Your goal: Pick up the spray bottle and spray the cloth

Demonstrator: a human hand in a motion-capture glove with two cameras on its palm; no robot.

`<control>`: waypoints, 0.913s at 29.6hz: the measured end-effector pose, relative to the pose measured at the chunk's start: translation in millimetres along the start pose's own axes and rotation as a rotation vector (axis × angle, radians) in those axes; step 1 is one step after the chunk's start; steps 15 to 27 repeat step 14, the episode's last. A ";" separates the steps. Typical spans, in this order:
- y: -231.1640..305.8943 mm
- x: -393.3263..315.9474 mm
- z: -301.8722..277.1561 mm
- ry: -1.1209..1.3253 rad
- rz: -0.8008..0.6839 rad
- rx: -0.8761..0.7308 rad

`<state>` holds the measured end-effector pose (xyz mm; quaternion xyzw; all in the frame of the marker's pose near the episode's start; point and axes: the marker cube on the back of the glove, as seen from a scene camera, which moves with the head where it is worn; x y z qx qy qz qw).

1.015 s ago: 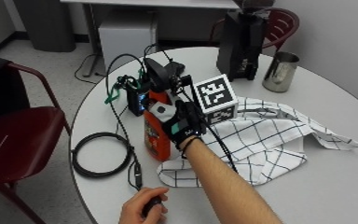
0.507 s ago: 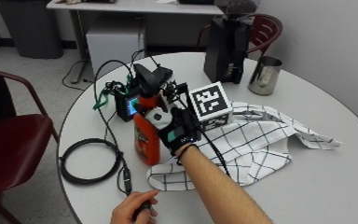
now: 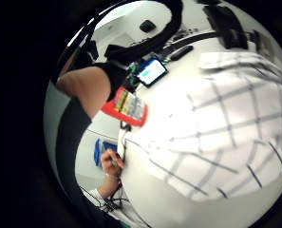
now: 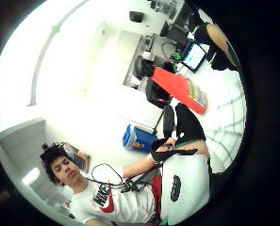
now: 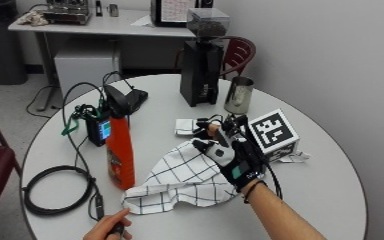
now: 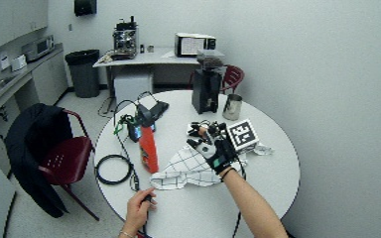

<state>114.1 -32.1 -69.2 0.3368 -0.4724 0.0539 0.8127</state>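
Observation:
An orange spray bottle [image 5: 120, 152] with a black sprayer head stands upright on the round white table [image 5: 312, 200], just left of the cloth. The white cloth [image 5: 182, 177] with black checks lies crumpled in front of me. My gloved right hand [image 5: 235, 157] hovers over the cloth's right part, a hand's width from the bottle, fingers relaxed and holding nothing. The wide outside view shows the bottle [image 6: 149, 148], the hand [image 6: 217, 149] and the cloth [image 6: 185, 168] the same way. In the little finger side palm view the cloth [image 3: 216, 137] fills most of the picture, with the bottle [image 3: 126, 107] beside it.
A small device with a lit blue screen [image 5: 101, 130] and cables sits behind the bottle. A black grinder [image 5: 202, 67] and a metal cup [image 5: 238, 95] stand at the back. A coiled black cable [image 5: 52, 192] lies at the left. The bare left hand [image 5: 109, 230] rests at the front edge.
My gloved hand was on the spray bottle; it has let go and moved right, over the cloth. The bottle stays standing. The outside camera has shifted too.

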 end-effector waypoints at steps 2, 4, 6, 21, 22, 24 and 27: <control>10.1 9.3 -2.9 0.013 0.028 -0.015; 18.9 13.6 -4.6 0.020 0.042 -0.025; 25.9 15.3 -6.5 0.027 0.043 -0.034; 58.1 5.6 -11.3 0.032 0.040 -0.076; 58.1 5.6 -11.3 0.032 0.040 -0.076; 58.1 5.6 -11.3 0.032 0.040 -0.076; 58.1 5.6 -11.3 0.032 0.040 -0.076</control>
